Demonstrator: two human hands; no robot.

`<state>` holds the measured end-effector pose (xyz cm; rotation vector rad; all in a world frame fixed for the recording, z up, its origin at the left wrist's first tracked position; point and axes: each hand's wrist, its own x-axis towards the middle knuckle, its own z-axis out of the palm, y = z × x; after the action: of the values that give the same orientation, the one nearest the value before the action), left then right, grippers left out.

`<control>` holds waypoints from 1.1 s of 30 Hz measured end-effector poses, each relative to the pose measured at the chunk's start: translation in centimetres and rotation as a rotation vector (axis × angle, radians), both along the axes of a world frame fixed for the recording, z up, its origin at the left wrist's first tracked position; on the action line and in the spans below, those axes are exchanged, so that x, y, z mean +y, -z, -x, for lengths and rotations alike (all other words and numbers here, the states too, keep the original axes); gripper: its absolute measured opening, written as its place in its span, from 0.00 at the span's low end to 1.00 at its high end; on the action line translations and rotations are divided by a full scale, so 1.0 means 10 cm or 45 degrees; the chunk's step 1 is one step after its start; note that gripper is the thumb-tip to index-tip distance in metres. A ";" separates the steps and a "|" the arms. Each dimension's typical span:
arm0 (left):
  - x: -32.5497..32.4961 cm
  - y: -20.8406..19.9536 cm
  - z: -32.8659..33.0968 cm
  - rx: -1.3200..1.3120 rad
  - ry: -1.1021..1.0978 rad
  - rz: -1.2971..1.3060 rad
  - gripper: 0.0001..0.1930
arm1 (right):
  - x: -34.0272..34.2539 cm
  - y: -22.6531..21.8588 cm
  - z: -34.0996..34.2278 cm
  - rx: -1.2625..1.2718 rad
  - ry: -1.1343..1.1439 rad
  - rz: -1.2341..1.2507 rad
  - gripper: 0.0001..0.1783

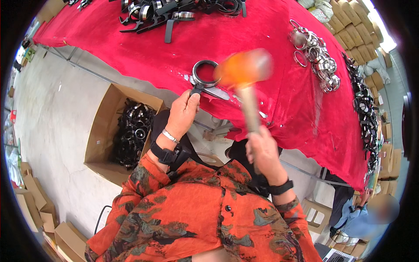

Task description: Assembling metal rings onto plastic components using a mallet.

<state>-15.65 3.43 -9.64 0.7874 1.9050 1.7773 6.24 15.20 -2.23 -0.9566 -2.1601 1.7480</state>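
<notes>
My left hand (184, 112) pinches the short black handle of a ring-shaped part (195, 77), black with a silvery metal band. The ring rests near the front edge of the red cloth-covered table (262, 39), beside a flat metal piece (219, 93) on the cloth. My right hand (264, 150) is wrapped round the pale handle of a mallet (249, 107). Its orange head, smeared by motion, is raised just right of the ring, and whether it touches the ring I cannot tell.
Silvery metal rings (324, 65) lie heaped at the right. Black handled parts (152, 13) pile at the far side, with more (365, 113) along the right edge. A cardboard box (98, 139) of similar parts stands at left. Another person (355, 220) is at lower right.
</notes>
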 end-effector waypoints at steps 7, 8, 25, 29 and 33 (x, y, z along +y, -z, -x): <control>-0.05 0.10 0.03 0.042 -0.046 -0.021 0.18 | -0.06 -0.25 0.00 0.159 -0.039 -0.024 0.16; -0.03 0.09 0.03 0.069 -0.047 -0.033 0.18 | -0.05 -0.23 -0.01 0.230 -0.076 -0.125 0.15; 0.02 0.06 0.06 0.134 -0.075 0.044 0.20 | 0.13 -0.42 0.95 -0.171 -0.310 -0.766 0.17; -0.04 0.06 0.06 0.106 -0.045 0.089 0.20 | 0.10 -0.75 0.91 -0.013 -0.030 -0.243 0.17; -0.03 0.06 0.05 0.104 -0.015 0.070 0.20 | 0.18 -0.43 0.83 -0.307 -0.074 -0.159 0.17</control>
<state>-16.11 3.18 -10.22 0.8430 2.0057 1.7166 -2.06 17.00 2.08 -1.1338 -2.4345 1.5702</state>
